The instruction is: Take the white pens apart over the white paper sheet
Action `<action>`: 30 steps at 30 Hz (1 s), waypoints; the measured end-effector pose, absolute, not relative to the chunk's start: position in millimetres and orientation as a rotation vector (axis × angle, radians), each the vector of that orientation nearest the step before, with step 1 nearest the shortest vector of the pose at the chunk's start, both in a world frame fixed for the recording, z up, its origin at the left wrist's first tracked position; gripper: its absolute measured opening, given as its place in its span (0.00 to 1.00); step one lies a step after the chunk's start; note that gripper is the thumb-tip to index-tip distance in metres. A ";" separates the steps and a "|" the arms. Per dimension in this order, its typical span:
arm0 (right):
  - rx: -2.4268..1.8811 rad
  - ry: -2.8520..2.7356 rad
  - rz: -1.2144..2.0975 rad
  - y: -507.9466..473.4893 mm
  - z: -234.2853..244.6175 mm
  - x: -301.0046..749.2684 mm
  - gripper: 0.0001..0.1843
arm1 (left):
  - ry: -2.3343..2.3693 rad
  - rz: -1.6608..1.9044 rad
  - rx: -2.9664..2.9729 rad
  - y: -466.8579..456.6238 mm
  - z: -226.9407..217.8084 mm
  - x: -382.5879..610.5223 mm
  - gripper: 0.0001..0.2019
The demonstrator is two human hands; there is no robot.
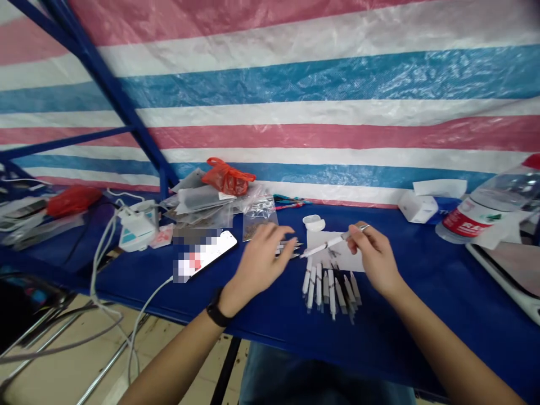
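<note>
My right hand (373,259) pinches a slim white pen (333,243) by its upper end, its other end slanting down to the left over a white sheet of paper (350,260). My left hand (265,259) is open, thumb and fingers apart, just left of the pen's lower end. Partly behind it lie a few thin pens (295,246). In front of the paper, several white and grey pen-like sticks (331,289) rest side by side in a loose row. A small white open case (314,223) sits beyond the paper.
A phone (213,253) on a cable lies left, near clear plastic bags (202,208) and a red bag (228,177). A power strip (138,225) stands farther left. At right are a big bottle (476,216), a tissue pack (434,208) and a pale flat device (510,270).
</note>
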State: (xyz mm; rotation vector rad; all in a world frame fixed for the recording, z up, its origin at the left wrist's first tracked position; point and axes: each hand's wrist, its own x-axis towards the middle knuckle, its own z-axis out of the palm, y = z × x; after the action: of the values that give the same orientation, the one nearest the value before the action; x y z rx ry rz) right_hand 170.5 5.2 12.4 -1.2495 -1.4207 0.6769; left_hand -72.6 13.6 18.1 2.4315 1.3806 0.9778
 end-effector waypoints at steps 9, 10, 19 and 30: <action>-1.258 -1.255 0.697 8.6 15.0 175.1 0.28 | 2.166 0.097 2.488 22.0 12.8 -191.7 0.28; -1.254 -1.247 0.704 8.1 15.4 174.8 0.28 | 2.139 0.054 2.486 23.3 10.3 -193.5 0.28; -1.283 -1.122 0.689 11.4 15.6 176.5 0.26 | 2.047 -0.018 2.536 26.2 7.4 -191.6 0.28; -1.209 -1.013 0.657 13.9 16.1 180.0 0.31 | 2.113 -0.014 2.521 24.4 6.7 -187.4 0.30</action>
State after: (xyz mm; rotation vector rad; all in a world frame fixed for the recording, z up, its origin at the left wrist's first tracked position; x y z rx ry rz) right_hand 180.0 13.9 16.1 -1.2092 -1.0125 0.6572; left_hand -187.4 24.4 6.7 2.5206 2.1125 -0.0138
